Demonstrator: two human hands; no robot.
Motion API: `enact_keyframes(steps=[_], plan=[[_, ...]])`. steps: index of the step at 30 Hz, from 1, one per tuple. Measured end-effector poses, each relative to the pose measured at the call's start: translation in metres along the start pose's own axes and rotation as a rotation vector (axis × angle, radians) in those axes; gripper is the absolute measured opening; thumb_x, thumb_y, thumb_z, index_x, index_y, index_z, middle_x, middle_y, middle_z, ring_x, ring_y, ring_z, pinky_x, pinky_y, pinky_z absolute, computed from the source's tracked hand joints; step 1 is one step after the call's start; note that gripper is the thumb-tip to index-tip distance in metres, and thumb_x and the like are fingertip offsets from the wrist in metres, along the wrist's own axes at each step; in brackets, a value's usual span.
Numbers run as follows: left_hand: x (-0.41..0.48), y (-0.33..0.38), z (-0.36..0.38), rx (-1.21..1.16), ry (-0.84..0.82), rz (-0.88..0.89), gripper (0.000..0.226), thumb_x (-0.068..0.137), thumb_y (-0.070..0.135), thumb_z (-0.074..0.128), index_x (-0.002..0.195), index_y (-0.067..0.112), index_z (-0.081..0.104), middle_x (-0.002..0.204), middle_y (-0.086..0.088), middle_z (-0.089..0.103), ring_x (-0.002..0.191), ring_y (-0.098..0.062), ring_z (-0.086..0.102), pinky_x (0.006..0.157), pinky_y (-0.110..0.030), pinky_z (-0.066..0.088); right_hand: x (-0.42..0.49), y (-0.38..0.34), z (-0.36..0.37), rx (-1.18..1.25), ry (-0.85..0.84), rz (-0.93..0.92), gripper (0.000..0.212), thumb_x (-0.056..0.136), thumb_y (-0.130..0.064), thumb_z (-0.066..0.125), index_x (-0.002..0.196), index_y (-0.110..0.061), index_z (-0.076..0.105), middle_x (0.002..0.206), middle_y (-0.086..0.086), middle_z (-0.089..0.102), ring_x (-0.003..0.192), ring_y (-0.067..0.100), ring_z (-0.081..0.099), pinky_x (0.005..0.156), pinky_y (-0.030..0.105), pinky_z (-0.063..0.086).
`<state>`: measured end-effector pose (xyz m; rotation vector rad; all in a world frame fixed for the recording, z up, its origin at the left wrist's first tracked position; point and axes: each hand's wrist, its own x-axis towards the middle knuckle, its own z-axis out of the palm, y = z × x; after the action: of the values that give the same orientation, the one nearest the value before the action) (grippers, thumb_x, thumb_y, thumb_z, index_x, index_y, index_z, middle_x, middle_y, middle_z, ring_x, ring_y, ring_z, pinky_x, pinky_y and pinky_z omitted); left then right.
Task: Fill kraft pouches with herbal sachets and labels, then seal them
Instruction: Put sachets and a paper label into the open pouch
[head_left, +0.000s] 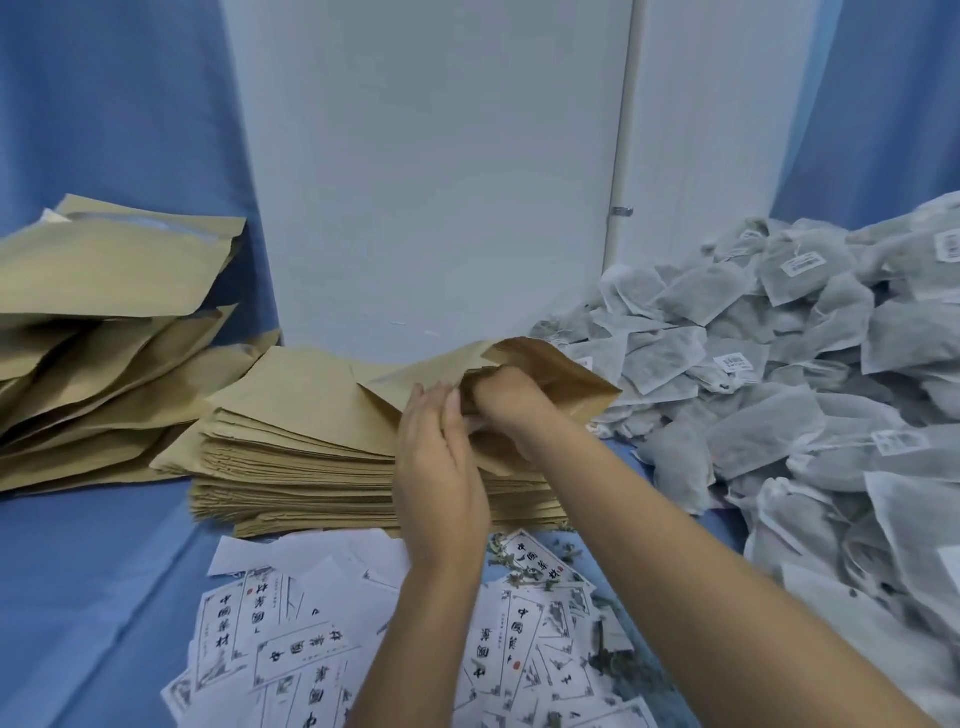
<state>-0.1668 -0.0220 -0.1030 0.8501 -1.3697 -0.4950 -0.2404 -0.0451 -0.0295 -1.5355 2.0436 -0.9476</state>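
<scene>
A kraft pouch (556, 371) is lifted off the top of a stack of flat kraft pouches (291, 457) at centre, with its mouth facing me. My left hand (436, 467) pinches the pouch's near edge between thumb and upright fingers. My right hand (506, 402) is curled at the mouth and grips the pouch's wall; anything inside the fist is hidden. A heap of herbal sachets (779, 374) in white mesh lies to the right. Printed paper labels (291, 634) are scattered on the blue cloth in front of the stack.
A loose pile of bulging kraft pouches (104, 322) lies at the left. A white panel (431, 171) stands upright behind the stack, with blue cloth (93, 571) covering the table and backdrop. Bits of dried herb (519, 566) lie among the labels.
</scene>
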Motion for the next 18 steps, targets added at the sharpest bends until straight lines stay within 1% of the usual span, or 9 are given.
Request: enact_keyframes(steps=[2, 3, 4, 6, 8, 9, 12, 16, 18], plan=[[-0.001, 0.004, 0.001, 0.012, -0.021, -0.021, 0.062, 0.091, 0.05, 0.024, 0.128, 0.012, 0.057, 0.127, 0.016, 0.046, 0.134, -0.009, 0.037, 0.097, -0.002, 0.023, 0.002, -0.007, 0.003, -0.109, -0.073, 0.017, 0.026, 0.097, -0.009, 0.042, 0.072, -0.01, 0.049, 0.077, 0.004, 0.052, 0.089, 0.022, 0.049, 0.062, 0.02, 0.036], [0.0, 0.005, 0.0, 0.025, -0.032, -0.027, 0.063, 0.091, 0.051, 0.023, 0.128, 0.013, 0.057, 0.132, 0.011, 0.049, 0.135, -0.011, 0.037, 0.097, -0.003, 0.023, 0.001, -0.007, 0.003, -0.173, -0.089, 0.003, 0.031, 0.097, -0.009, 0.042, 0.065, -0.012, 0.042, 0.073, 0.003, 0.049, 0.087, 0.022, 0.047, 0.058, 0.021, 0.032], [0.002, 0.006, -0.001, 0.04, -0.038, -0.024, 0.064, 0.091, 0.051, 0.022, 0.128, 0.012, 0.057, 0.136, 0.004, 0.051, 0.135, -0.013, 0.038, 0.099, -0.007, 0.026, -0.001, -0.006, 0.002, -0.171, -0.068, -0.033, 0.031, 0.097, -0.011, 0.041, 0.065, -0.011, 0.042, 0.078, 0.005, 0.054, 0.089, 0.025, 0.05, 0.059, 0.024, 0.033], [0.008, 0.006, -0.004, 0.059, -0.053, -0.01, 0.064, 0.091, 0.051, 0.021, 0.124, 0.011, 0.059, 0.134, -0.005, 0.055, 0.132, -0.019, 0.043, 0.105, -0.024, 0.035, -0.008, -0.002, -0.002, -0.207, 0.049, -0.075, 0.027, 0.097, -0.02, 0.038, 0.08, -0.007, 0.054, 0.098, 0.013, 0.061, 0.097, 0.031, 0.055, 0.068, 0.028, 0.034], [0.011, 0.006, -0.006, 0.072, -0.07, 0.001, 0.069, 0.09, 0.054, 0.017, 0.118, 0.009, 0.061, 0.122, -0.008, 0.061, 0.123, -0.025, 0.05, 0.1, -0.04, 0.042, -0.017, 0.002, -0.005, -0.22, 0.237, -0.056, 0.03, 0.097, -0.028, 0.036, 0.086, -0.01, 0.057, 0.094, 0.012, 0.059, 0.085, 0.03, 0.053, 0.069, 0.03, 0.034], [0.011, 0.006, -0.007, 0.083, -0.069, 0.004, 0.072, 0.089, 0.056, 0.015, 0.117, 0.009, 0.061, 0.118, -0.008, 0.063, 0.119, -0.026, 0.053, 0.095, -0.044, 0.044, -0.018, 0.003, -0.006, -0.261, 0.297, -0.073, 0.03, 0.096, -0.03, 0.036, 0.083, -0.011, 0.057, 0.09, 0.01, 0.059, 0.08, 0.028, 0.05, 0.068, 0.03, 0.034], [0.008, 0.008, -0.007, 0.101, -0.069, 0.004, 0.072, 0.089, 0.058, 0.014, 0.116, 0.011, 0.061, 0.115, -0.006, 0.063, 0.115, -0.025, 0.055, 0.09, -0.046, 0.046, -0.022, 0.001, -0.003, -0.295, 0.388, -0.125, 0.033, 0.093, -0.031, 0.04, 0.068, -0.013, 0.051, 0.081, 0.007, 0.058, 0.074, 0.026, 0.049, 0.065, 0.03, 0.035], [0.002, 0.011, -0.006, 0.085, -0.022, -0.012, 0.071, 0.09, 0.056, 0.015, 0.115, 0.011, 0.063, 0.115, -0.003, 0.065, 0.114, -0.022, 0.056, 0.091, -0.044, 0.046, -0.016, 0.005, -0.001, -0.157, 0.24, -0.146, 0.033, 0.093, -0.023, 0.042, 0.065, -0.01, 0.054, 0.075, 0.008, 0.058, 0.076, 0.028, 0.05, 0.066, 0.029, 0.034], [-0.002, 0.014, -0.005, 0.111, 0.016, -0.001, 0.063, 0.098, 0.049, 0.017, 0.112, 0.011, 0.065, 0.111, -0.002, 0.067, 0.107, -0.021, 0.059, 0.088, -0.043, 0.048, -0.006, 0.009, 0.002, -0.218, 0.085, -0.19, 0.031, 0.097, -0.018, 0.038, 0.086, -0.005, 0.064, 0.1, 0.016, 0.065, 0.095, 0.032, 0.056, 0.073, 0.029, 0.038]])
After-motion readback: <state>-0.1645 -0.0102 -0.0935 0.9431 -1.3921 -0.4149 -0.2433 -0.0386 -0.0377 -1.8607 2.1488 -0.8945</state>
